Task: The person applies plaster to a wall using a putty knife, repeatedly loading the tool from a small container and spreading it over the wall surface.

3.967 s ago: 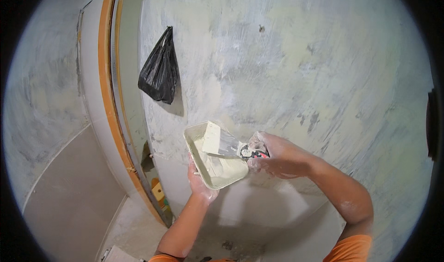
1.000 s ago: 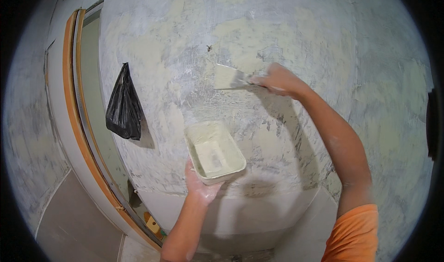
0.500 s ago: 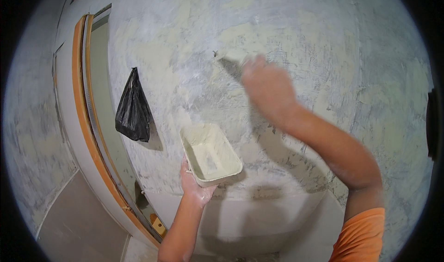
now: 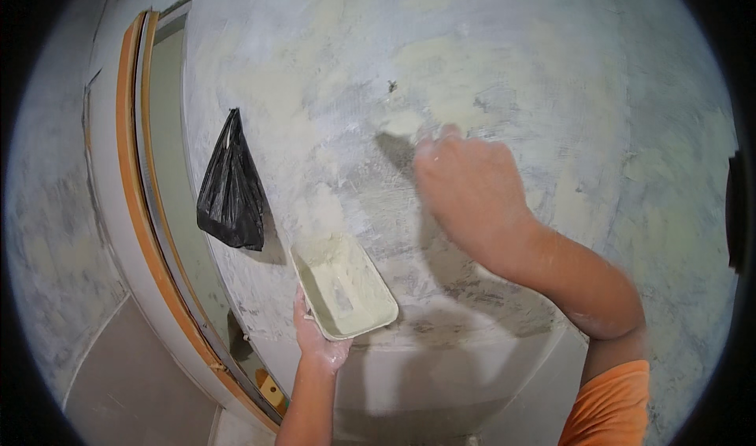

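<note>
My left hand (image 4: 317,342) grips from below a cream rectangular tray (image 4: 344,285) with pale putty in it, held against the wall at chest height. My right hand (image 4: 470,188) is raised against the patchy grey wall (image 4: 551,76) and closed on a putty knife (image 4: 403,125). Only the pale blade tip shows at the fingers, pressed to the wall with its dark shadow just below. The hand is blurred by motion. My right forearm and an orange sleeve (image 4: 610,407) come in from the lower right.
A black plastic bag (image 4: 231,190) hangs on the wall left of the tray. An orange-edged door frame (image 4: 142,210) runs down the left side, with a lighter skirting band (image 4: 441,383) along the wall's base.
My right hand has swept the putty knife across the wall, from up at the left toward the middle. The view has shifted a little; the tray stays held in my left hand.
</note>
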{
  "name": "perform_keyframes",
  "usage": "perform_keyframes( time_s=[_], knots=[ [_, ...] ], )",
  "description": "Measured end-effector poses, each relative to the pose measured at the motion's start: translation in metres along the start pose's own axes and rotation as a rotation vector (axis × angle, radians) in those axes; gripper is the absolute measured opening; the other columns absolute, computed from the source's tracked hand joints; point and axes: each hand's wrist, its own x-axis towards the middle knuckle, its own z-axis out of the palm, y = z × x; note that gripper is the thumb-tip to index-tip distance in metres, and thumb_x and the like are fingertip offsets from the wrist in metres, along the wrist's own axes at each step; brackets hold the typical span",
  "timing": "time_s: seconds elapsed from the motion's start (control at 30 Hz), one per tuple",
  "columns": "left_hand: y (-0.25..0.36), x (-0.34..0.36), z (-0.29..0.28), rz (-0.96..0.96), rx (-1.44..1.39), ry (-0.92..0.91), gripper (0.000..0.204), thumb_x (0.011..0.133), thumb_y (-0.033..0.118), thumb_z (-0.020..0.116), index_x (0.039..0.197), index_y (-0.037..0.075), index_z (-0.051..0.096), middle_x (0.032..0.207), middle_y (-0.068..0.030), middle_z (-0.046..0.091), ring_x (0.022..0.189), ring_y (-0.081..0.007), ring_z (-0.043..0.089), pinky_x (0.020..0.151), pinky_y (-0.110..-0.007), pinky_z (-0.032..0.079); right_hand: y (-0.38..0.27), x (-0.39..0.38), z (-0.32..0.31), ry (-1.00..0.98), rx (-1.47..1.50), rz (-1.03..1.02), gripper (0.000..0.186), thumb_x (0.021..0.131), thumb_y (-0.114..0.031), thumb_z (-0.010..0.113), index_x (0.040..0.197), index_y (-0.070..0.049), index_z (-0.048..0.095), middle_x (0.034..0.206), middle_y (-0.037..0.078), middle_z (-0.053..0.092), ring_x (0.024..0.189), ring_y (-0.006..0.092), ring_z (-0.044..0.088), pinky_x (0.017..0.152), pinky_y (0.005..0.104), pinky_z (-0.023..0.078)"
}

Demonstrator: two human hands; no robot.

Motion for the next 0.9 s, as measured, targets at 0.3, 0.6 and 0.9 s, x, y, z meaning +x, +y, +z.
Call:
perform_keyframes(
  time_s=[0.3, 0.6, 0.9],
  knots=[
    [0.017, 0.0, -0.053, 0.107, 0.062, -0.029, 0.063, 0.105, 0.054, 0.039, 0.15, 0.009, 0.043, 0.144, -0.0129, 0.053, 0.128, -0.0314, 0.056, 0.108, -0.048, 0.047, -0.047, -0.049, 0.027, -0.1, 0.301, -0.169, 0.024, 0.086, -0.006, 0.062, 0.107, 0.005, 0.065, 0.083, 0.017, 0.065, 0.069, 0.033, 0.066, 0.056, 0.0414, 0.051],
    [0.021, -0.036, -0.113, 0.301, 0.094, -0.011, 0.065, 0.105, 0.054, 0.036, 0.15, 0.008, 0.041, 0.145, -0.014, 0.052, 0.129, -0.0315, 0.055, 0.107, -0.049, 0.048, -0.075, -0.054, 0.038, -0.519, 0.888, -0.299, 0.009, 0.084, -0.007, 0.064, 0.082, 0.001, 0.063, 0.077, 0.018, 0.061, 0.073, 0.0328, 0.063, 0.063, 0.0441, 0.047],
    [-0.002, -0.047, -0.121, 0.183, 0.264, 0.14, 0.064, 0.106, 0.054, 0.039, 0.146, 0.006, 0.045, 0.138, -0.0144, 0.057, 0.126, -0.0291, 0.056, 0.107, -0.045, 0.047, -0.126, -0.057, 0.077, -0.434, 0.729, -0.677, 0.013, 0.079, -0.008, 0.062, 0.077, 0.005, 0.064, 0.071, 0.02, 0.064, 0.071, 0.0378, 0.065, 0.072, 0.0418, 0.053]
  ],
)
